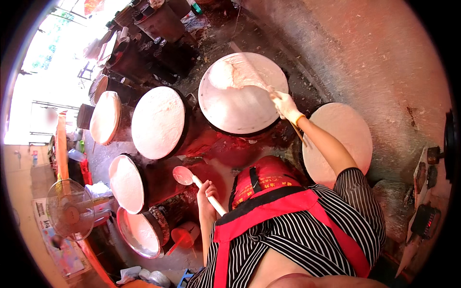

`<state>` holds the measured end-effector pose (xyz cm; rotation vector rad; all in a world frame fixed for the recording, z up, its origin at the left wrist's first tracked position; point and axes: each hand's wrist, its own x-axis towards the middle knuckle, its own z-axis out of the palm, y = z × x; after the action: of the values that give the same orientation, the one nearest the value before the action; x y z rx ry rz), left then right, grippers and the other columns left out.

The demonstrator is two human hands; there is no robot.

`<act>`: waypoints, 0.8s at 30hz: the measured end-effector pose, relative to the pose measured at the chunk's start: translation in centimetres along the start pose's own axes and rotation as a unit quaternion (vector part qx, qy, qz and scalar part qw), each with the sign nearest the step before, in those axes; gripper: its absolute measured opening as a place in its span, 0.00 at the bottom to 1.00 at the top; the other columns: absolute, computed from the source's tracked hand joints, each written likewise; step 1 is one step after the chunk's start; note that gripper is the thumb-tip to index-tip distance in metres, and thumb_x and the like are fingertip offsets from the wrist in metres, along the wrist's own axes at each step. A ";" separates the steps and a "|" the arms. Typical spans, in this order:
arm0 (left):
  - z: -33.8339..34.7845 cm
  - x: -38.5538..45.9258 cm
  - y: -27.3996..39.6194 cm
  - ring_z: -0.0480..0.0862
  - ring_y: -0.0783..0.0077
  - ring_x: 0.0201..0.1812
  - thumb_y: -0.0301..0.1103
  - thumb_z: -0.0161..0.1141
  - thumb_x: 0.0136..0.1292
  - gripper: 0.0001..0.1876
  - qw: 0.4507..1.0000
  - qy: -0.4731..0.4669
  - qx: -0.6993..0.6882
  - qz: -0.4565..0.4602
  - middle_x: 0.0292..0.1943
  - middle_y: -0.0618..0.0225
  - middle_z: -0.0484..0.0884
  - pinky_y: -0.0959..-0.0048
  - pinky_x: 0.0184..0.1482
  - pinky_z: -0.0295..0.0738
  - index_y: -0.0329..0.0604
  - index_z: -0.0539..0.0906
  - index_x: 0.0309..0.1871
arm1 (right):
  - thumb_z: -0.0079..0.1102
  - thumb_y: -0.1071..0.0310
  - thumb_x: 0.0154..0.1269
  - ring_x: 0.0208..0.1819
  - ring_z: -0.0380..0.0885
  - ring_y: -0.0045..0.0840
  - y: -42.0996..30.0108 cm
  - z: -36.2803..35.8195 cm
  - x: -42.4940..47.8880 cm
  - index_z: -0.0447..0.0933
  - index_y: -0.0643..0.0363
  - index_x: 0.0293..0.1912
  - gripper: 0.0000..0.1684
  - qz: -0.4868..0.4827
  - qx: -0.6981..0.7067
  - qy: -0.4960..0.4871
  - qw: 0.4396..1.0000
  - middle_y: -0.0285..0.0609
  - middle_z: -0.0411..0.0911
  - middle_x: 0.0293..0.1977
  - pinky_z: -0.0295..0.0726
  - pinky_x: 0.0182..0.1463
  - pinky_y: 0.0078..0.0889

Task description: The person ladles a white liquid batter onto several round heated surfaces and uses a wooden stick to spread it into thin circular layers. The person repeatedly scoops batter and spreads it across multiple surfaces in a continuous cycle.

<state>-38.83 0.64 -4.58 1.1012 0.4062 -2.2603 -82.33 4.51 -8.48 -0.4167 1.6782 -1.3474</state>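
Note:
My right hand [287,108], in a pale knit glove, grips a thin stick [298,133] over a large round griddle [237,113]. A thin whitish sheet [248,73], blurred by motion, hangs along the stick's far part and lies partly on the griddle's far side. The near side of that griddle is bare and shiny. Lower left, my bare left hand [208,191] holds a ladle [205,187] by its pale handle. The ladle's round bowl [183,175] points away from me and is held apart from the griddles.
White-topped round griddles stand at left [158,122], lower left [126,185], far left [106,117] and right [340,140]. Near my left arm are a pan of white powder or batter [144,234] and a red bucket [185,234]. Dark barrels [162,23], a fan [70,212] and a wall [389,64] surround the area.

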 end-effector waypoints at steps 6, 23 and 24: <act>-1.2 -1.6 -0.7 0.66 0.85 0.16 0.29 0.51 0.70 0.09 0.990 0.019 -0.110 -0.081 0.17 0.74 0.66 0.88 0.17 0.66 0.33 0.74 0.34 | 0.50 0.59 0.72 0.10 0.52 0.11 0.9 1.4 -0.9 0.72 0.41 0.64 0.22 -0.002 -0.047 -0.199 0.979 0.23 0.58 0.15 0.52 0.11 0.19; 0.6 -3.4 -1.8 0.83 0.63 0.42 0.27 0.60 0.63 0.07 0.954 0.178 0.218 0.099 0.42 0.59 0.83 0.69 0.47 0.82 0.36 0.77 0.41 | 0.50 0.59 0.73 0.12 0.54 0.11 1.1 -0.8 -6.6 0.71 0.36 0.65 0.23 0.067 -0.049 -0.265 0.961 0.23 0.59 0.16 0.58 0.14 0.19; 0.6 -3.2 -1.1 0.83 0.63 0.43 0.28 0.60 0.63 0.07 0.954 0.171 0.231 0.092 0.43 0.60 0.83 0.69 0.48 0.82 0.37 0.78 0.42 | 0.51 0.60 0.73 0.12 0.54 0.10 1.4 -1.6 -7.0 0.71 0.34 0.65 0.23 0.077 -0.059 -0.238 0.966 0.23 0.59 0.16 0.58 0.14 0.18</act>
<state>-38.35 2.41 -1.61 1.7024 -0.1052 -2.0487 -79.56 11.00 -6.69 -0.6130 1.3589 -0.9429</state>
